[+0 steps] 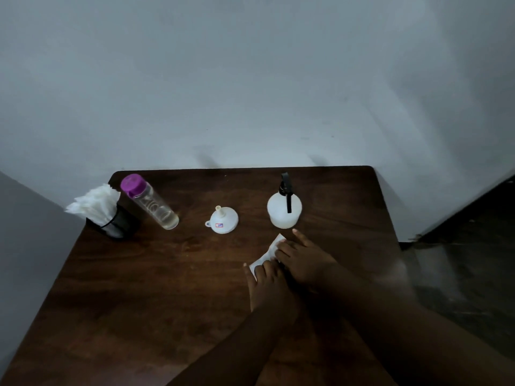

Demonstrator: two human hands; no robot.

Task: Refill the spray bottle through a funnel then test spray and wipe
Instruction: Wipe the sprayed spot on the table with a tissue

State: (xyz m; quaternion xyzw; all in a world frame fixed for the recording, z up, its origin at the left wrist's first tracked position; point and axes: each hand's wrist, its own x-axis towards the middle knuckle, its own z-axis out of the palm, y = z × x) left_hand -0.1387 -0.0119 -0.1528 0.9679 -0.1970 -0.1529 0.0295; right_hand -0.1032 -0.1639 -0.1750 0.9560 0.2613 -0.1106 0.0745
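A white spray bottle (284, 210) with a black trigger head stands at the back right of the dark wooden table (139, 288). A white funnel (223, 219) rests upside down, spout up, to its left. A clear water bottle (150, 203) with a purple cap stands further left. A white tissue (267, 253) lies flat in front of the spray bottle. My right hand (302, 261) presses on its far end and my left hand (267, 288) on its near end, fingers spread flat on it. Most of the tissue is hidden under my hands.
A black holder full of white tissues (97, 210) stands at the table's back left corner. A grey wall rises right behind the table. The table's right edge drops to a dark floor (459, 274).
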